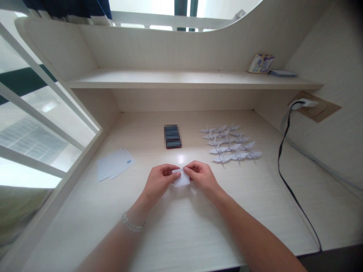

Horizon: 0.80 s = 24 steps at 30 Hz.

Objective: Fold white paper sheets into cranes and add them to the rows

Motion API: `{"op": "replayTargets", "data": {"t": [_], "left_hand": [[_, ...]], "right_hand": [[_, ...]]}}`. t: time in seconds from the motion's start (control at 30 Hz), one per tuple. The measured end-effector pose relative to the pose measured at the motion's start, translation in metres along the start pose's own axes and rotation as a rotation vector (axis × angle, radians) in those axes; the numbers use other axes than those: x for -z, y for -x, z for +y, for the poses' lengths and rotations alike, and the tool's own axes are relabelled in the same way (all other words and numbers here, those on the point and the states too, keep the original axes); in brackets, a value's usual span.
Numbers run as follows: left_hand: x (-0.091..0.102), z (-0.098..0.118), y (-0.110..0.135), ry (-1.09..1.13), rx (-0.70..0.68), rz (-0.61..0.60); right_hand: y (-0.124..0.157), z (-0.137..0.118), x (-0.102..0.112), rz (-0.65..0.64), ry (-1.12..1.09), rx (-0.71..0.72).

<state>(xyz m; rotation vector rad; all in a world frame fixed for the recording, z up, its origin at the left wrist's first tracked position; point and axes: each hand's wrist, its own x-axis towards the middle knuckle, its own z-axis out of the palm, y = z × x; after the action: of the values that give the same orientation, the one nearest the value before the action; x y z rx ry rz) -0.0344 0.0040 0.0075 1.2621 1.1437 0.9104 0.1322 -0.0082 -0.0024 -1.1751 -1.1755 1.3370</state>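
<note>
A small folded piece of white paper is held between my two hands above the middle of the desk. My left hand pinches its left side, thumb on the face toward me. At the upper right of the paper, my right hand pinches it between thumb and fingers. The fingertips behind the paper are partly hidden. To the right stand several white paper cranes in loose rows. Flat white paper sheets lie overlapping at the left, one with a small blue mark.
Beyond my hands lies a dark rectangular object, its surface pixelated. A black cable runs from a wall socket down across the desk's right side. The shelf above holds a small colourful packet and a flat item.
</note>
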Motion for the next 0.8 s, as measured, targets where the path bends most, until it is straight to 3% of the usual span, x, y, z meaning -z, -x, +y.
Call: {"op": "replayTargets", "data": {"t": [0.27,0.4,0.6,0.8], "left_hand": [[0.0027,-0.0005,-0.0006,0.039,-0.055,0.054],[0.004,0.0,0.0006,-0.014,-0.105,0.018],[0.0062,0.0035,0.0018,0.022,-0.05,0.013],[0.0095,0.0044,0.0026,-0.015,-0.024,-0.104]], "right_hand": [[0.002,-0.0034,-0.0019,0.037,0.063,0.127],[0.0039,-0.0042,-0.0026,0.05,0.071,0.136],[0.0031,-0.005,-0.0008,-0.067,0.013,-0.035],[0.0045,-0.0082,0.0009,-0.133,0.006,-0.089]]}}
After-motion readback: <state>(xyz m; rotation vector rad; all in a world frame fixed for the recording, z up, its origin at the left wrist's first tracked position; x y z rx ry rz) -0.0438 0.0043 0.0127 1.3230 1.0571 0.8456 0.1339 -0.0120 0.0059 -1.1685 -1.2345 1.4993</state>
